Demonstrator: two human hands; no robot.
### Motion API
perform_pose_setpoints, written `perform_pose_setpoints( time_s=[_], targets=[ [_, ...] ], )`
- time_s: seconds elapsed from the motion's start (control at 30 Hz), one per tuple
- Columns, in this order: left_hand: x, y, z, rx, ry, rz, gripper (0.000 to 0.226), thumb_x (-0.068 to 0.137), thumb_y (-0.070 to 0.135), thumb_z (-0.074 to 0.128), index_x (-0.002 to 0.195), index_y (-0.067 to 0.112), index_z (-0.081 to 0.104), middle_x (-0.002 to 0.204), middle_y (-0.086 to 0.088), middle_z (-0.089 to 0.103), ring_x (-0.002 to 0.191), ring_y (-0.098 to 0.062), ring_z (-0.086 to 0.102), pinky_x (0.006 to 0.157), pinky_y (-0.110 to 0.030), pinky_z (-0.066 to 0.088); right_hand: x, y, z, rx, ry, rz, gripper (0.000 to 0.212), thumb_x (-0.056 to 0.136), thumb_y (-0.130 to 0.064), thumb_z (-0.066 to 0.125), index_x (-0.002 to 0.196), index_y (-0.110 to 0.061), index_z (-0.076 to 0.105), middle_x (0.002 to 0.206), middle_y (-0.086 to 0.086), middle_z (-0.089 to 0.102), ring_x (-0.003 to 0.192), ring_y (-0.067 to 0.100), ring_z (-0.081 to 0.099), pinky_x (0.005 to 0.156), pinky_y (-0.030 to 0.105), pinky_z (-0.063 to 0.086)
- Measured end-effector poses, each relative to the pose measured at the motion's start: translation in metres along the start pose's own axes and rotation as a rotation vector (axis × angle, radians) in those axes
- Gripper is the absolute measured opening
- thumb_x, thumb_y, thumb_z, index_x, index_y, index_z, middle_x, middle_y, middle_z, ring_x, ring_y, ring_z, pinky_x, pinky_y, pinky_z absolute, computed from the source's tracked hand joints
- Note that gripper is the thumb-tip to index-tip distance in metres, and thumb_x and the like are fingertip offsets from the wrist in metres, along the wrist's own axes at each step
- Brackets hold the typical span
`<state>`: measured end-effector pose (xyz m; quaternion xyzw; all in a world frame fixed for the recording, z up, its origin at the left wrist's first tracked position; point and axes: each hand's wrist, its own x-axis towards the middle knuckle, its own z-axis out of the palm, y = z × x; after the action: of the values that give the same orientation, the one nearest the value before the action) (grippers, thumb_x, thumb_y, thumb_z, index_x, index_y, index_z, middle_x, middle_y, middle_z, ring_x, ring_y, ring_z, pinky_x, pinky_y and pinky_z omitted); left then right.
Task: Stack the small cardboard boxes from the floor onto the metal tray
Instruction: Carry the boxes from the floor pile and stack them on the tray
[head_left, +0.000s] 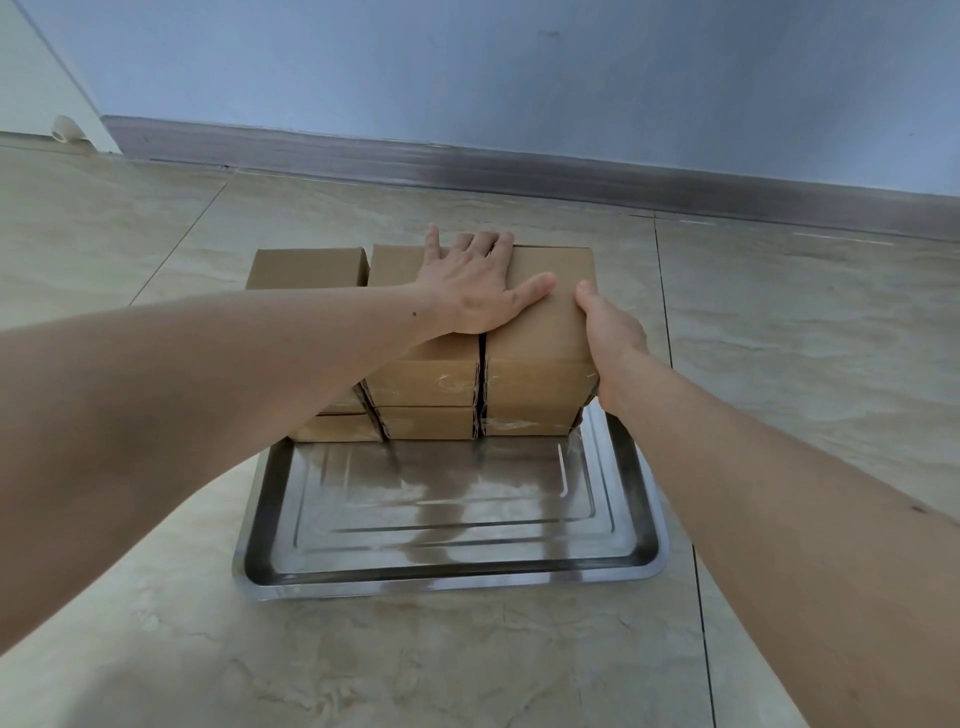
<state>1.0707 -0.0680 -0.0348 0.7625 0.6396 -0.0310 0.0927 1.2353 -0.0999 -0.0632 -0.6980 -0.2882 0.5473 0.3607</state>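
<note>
Left hand (475, 291) flat on top boxes (415, 374), grip released; right hand (610, 332) grips the right box (545, 306) on the tray (452, 571). Press down, nudge it flush before letting go.

Soft, even daylight fills my view, bright but not harsh, with a cool blue cast on the wall (519, 78) and a warmer tone on the floor (156, 649). My arms throw only faint, diffuse shadows; the darkest lies under my left forearm, along the left edge of the tray (452, 577). The bare metal of the tray mirrors my arms as smeared grey streaks and shows pale glare along its near rim. The wide lens bends the skirting board (623, 176) into a slope and swells my forearms towards the lower corners. The boxes (431, 382) are sharp enough, though fine detail looks slightly soft and smoothed throughout
</note>
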Motion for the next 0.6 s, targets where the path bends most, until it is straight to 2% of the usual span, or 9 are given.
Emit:
perform_pose_setpoints(
  time_s=[0.23, 0.37, 0.43, 0.53, 0.6],
  targets=[
    [0.002, -0.002, 0.001, 0.006, 0.007, 0.012, 0.096, 0.09, 0.08, 0.009, 0.162, 0.017, 0.004, 0.169, -0.003, 0.006, 0.156, -0.024, 0.002, 0.121, -0.059, -0.01, 0.001, -0.005, -0.006, -0.018, 0.033, -0.04, 0.072, 0.083, -0.07, 0.059, 0.132, -0.017, 0.056, 0.122, 0.005, 0.064, 0.106, 0.027, 0.064, 0.097, 0.048, 0.053],
    [0.0, -0.008, -0.002, 0.011, 0.028, 0.043, 0.093, 0.092, 0.078, 0.008, 0.161, 0.016, 0.002, 0.169, -0.003, 0.001, 0.156, -0.02, -0.003, 0.122, -0.055, -0.013, 0.0, -0.013, -0.01, -0.12, 0.054, -0.09, 0.078, 0.086, -0.071, 0.054, 0.142, -0.016, 0.052, 0.137, 0.004, 0.057, 0.122, 0.027, 0.056, 0.105, 0.041, 0.044],
    [-0.001, -0.011, -0.008, -0.004, 0.029, 0.041, 0.093, 0.092, 0.078, 0.007, 0.161, 0.016, 0.001, 0.169, -0.003, 0.0, 0.156, -0.019, -0.005, 0.122, -0.055, -0.013, -0.001, -0.021, -0.012, -0.189, 0.062, -0.125, 0.076, 0.091, -0.069, 0.051, 0.144, -0.015, 0.049, 0.141, 0.005, 0.053, 0.126, 0.027, 0.051, 0.101, 0.038, 0.04],
    [-0.011, -0.016, -0.017, -0.05, 0.009, 0.004, 0.092, 0.093, 0.077, 0.007, 0.161, 0.016, 0.001, 0.169, -0.002, -0.001, 0.155, -0.018, -0.007, 0.122, -0.054, -0.013, -0.009, -0.031, -0.014, -0.353, 0.06, -0.184, 0.068, 0.096, -0.067, 0.042, 0.136, -0.013, 0.054, 0.127, 0.004, 0.056, 0.109, 0.025, 0.05, 0.088, 0.035, 0.036],
    [-0.024, -0.023, -0.025, -0.069, -0.017, -0.035, 0.091, 0.093, 0.076, 0.007, 0.161, 0.016, 0.002, 0.169, -0.001, -0.001, 0.155, -0.018, -0.007, 0.122, -0.053, -0.012, -0.022, -0.037, -0.012, -0.45, 0.043, -0.172, 0.073, 0.095, -0.07, 0.039, 0.135, -0.012, 0.054, 0.129, 0.006, 0.058, 0.112, 0.027, 0.053, 0.087, 0.037, 0.038]
  ],
)
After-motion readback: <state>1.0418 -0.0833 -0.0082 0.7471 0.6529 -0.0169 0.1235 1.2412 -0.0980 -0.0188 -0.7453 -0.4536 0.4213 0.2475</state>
